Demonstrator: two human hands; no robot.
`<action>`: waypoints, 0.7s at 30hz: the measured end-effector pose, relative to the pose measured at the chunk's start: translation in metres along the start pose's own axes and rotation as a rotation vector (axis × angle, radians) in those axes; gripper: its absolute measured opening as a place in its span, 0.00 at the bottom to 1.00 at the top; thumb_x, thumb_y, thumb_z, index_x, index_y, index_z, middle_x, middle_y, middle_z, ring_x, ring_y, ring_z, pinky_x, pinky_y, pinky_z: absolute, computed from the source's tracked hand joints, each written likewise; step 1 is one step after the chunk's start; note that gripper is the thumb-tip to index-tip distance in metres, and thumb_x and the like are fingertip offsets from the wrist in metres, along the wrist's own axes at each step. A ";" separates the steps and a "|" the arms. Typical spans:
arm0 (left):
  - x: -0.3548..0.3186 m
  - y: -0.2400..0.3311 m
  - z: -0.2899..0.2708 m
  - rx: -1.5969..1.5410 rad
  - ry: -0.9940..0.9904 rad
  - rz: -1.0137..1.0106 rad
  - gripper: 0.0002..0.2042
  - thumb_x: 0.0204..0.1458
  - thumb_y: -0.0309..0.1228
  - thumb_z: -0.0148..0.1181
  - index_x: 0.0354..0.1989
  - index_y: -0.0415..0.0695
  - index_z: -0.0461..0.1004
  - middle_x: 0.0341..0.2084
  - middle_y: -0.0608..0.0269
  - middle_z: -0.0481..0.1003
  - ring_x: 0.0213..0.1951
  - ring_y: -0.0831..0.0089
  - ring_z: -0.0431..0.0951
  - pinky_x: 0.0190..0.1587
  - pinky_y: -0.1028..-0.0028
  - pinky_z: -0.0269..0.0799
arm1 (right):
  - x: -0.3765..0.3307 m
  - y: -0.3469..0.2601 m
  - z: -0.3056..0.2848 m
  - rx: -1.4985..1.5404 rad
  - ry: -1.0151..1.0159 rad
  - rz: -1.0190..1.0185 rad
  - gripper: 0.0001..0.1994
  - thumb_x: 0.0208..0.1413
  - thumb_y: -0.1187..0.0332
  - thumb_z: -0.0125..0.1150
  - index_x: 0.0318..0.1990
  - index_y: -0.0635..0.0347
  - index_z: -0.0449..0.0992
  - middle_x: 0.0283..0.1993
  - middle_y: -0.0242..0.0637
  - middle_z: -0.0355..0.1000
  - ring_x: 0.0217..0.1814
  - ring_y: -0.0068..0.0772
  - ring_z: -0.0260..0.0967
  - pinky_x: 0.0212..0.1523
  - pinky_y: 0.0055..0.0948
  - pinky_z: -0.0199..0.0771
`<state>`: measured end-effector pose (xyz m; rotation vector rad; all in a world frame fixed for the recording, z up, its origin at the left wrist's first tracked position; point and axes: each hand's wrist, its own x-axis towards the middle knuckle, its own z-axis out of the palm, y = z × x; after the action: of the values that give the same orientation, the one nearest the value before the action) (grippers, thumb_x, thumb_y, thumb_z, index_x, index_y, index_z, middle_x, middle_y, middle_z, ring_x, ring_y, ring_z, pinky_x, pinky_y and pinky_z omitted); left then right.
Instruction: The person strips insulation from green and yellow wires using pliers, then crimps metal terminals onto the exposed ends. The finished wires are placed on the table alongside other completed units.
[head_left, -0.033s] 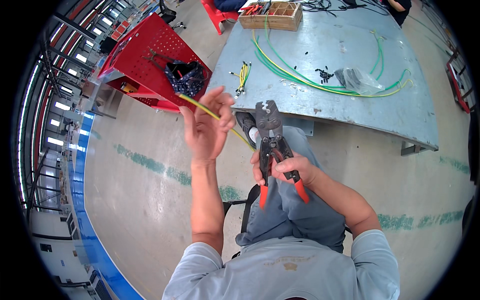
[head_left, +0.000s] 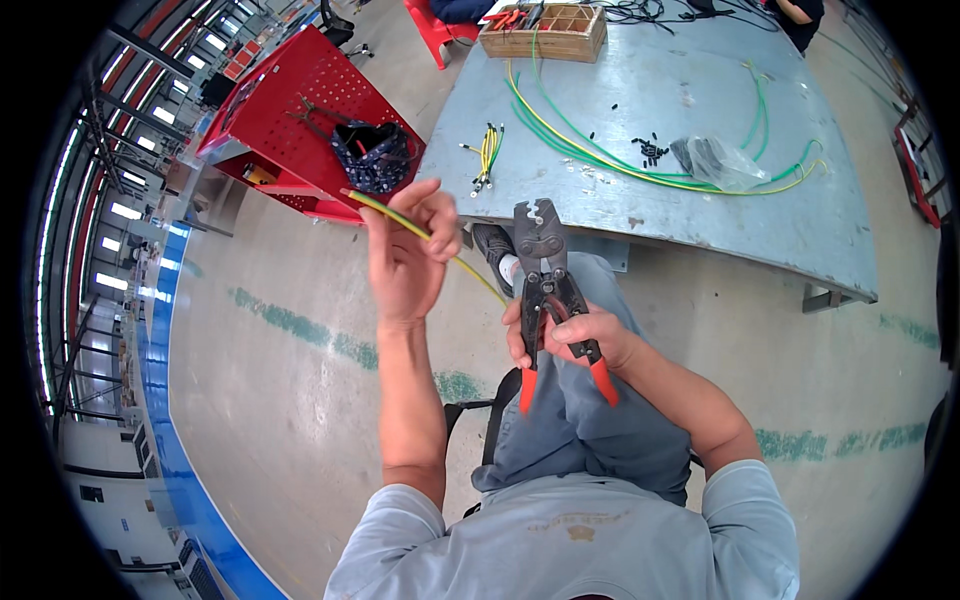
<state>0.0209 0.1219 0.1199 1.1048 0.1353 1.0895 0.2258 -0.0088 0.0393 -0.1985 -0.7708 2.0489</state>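
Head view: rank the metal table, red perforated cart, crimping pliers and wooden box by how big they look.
1. metal table
2. red perforated cart
3. crimping pliers, though nearer the camera
4. wooden box

The person wears a light grey short-sleeved shirt, blue-grey trousers and dark shoes.
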 end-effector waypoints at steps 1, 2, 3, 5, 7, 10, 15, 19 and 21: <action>-0.002 0.007 -0.005 0.101 0.022 0.002 0.33 0.73 0.56 0.38 0.63 0.36 0.71 0.37 0.63 0.73 0.29 0.80 0.60 0.32 0.78 0.57 | 0.000 -0.002 0.001 -0.016 0.008 -0.008 0.32 0.50 0.59 0.63 0.62 0.67 0.71 0.45 0.45 0.77 0.45 0.35 0.76 0.52 0.37 0.73; -0.004 0.013 -0.007 0.197 0.041 0.000 0.31 0.74 0.55 0.38 0.61 0.36 0.73 0.33 0.65 0.72 0.27 0.81 0.60 0.31 0.78 0.56 | 0.000 -0.002 0.002 -0.033 0.018 -0.006 0.32 0.51 0.59 0.63 0.62 0.67 0.70 0.44 0.45 0.77 0.45 0.35 0.76 0.52 0.37 0.73; -0.005 0.018 -0.008 0.294 0.059 -0.001 0.30 0.74 0.54 0.39 0.59 0.36 0.75 0.28 0.68 0.71 0.26 0.82 0.59 0.30 0.78 0.56 | 0.000 -0.002 0.002 -0.049 0.027 -0.004 0.32 0.51 0.60 0.62 0.62 0.67 0.70 0.44 0.45 0.77 0.45 0.35 0.76 0.53 0.37 0.73; -0.003 0.035 0.003 0.706 0.070 -0.064 0.27 0.74 0.51 0.44 0.54 0.36 0.78 0.23 0.73 0.67 0.25 0.83 0.58 0.29 0.79 0.53 | 0.000 -0.001 0.003 -0.094 0.042 -0.011 0.32 0.51 0.60 0.62 0.63 0.66 0.70 0.44 0.44 0.77 0.46 0.35 0.76 0.53 0.37 0.73; 0.004 0.044 0.027 0.998 0.100 -0.139 0.19 0.72 0.42 0.53 0.48 0.36 0.82 0.20 0.72 0.66 0.24 0.82 0.62 0.28 0.77 0.58 | 0.001 0.000 0.003 -0.152 0.051 -0.026 0.32 0.51 0.59 0.62 0.63 0.66 0.69 0.43 0.42 0.76 0.47 0.35 0.75 0.53 0.37 0.73; -0.003 0.024 0.044 1.350 0.053 -0.095 0.15 0.70 0.39 0.57 0.52 0.38 0.80 0.20 0.61 0.70 0.24 0.75 0.68 0.29 0.72 0.66 | 0.004 0.005 0.003 -0.129 0.076 -0.071 0.32 0.52 0.60 0.61 0.64 0.66 0.68 0.43 0.41 0.76 0.46 0.35 0.75 0.54 0.37 0.73; -0.018 0.016 0.065 1.467 0.055 -0.244 0.15 0.71 0.32 0.55 0.62 0.43 0.76 0.24 0.62 0.66 0.28 0.78 0.65 0.33 0.76 0.66 | 0.004 0.007 0.002 -0.176 0.137 -0.066 0.31 0.54 0.60 0.59 0.65 0.66 0.68 0.43 0.40 0.75 0.46 0.34 0.75 0.55 0.36 0.72; -0.019 0.021 0.065 1.408 0.008 -0.296 0.15 0.70 0.32 0.55 0.62 0.43 0.76 0.23 0.63 0.64 0.28 0.78 0.64 0.32 0.75 0.65 | 0.005 0.007 0.003 -0.190 0.162 -0.087 0.30 0.56 0.61 0.59 0.65 0.67 0.68 0.43 0.39 0.75 0.47 0.33 0.75 0.54 0.35 0.73; -0.021 0.025 0.061 1.402 -0.040 -0.307 0.15 0.70 0.31 0.55 0.62 0.43 0.76 0.23 0.63 0.64 0.28 0.79 0.63 0.32 0.75 0.64 | 0.006 0.005 0.007 -0.208 0.174 -0.079 0.29 0.56 0.61 0.59 0.64 0.67 0.68 0.43 0.38 0.75 0.47 0.32 0.75 0.54 0.35 0.73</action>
<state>0.0293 0.0664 0.1611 2.2255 1.1188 0.5929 0.2164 -0.0089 0.0425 -0.4507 -0.8675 1.8487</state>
